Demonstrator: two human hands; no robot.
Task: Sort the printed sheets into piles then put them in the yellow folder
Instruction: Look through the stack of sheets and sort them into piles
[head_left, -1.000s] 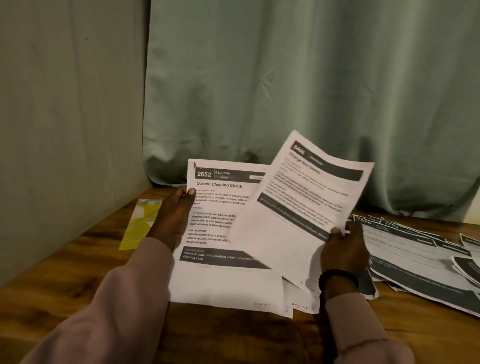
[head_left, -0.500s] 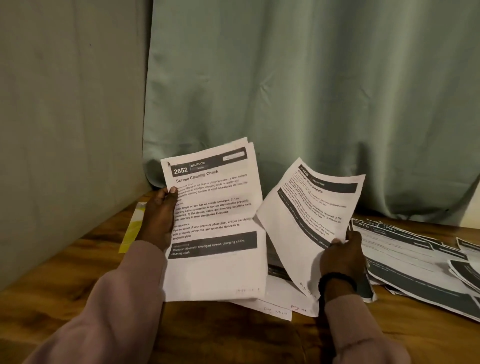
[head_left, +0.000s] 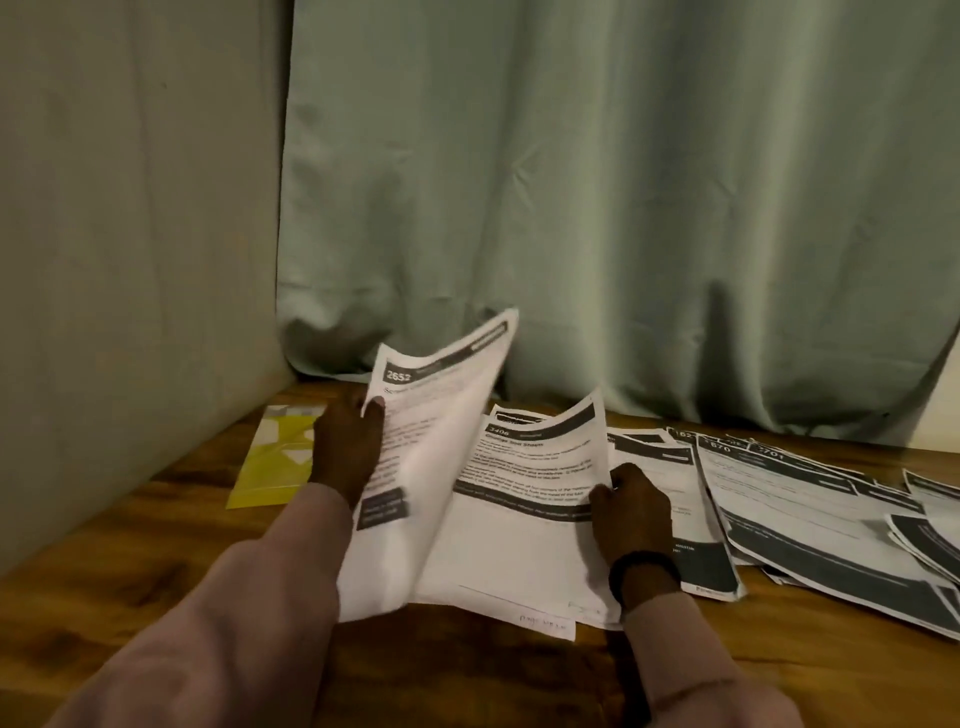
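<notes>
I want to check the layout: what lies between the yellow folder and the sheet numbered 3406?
In the head view, the left hand holding up sheet 2652 lies between the yellow folder and sheet 3406.

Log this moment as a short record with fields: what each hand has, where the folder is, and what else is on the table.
left hand: grips sheet 2652, lifted and curling
right hand: holds sheet 3406 by its right edge, low over other sheets
yellow folder: flat on the wooden table, far left, partly behind the left hand
spread sheets: overlapping, right side of table
backdrop: green curtain
filing: none visibly in folder yet
</notes>
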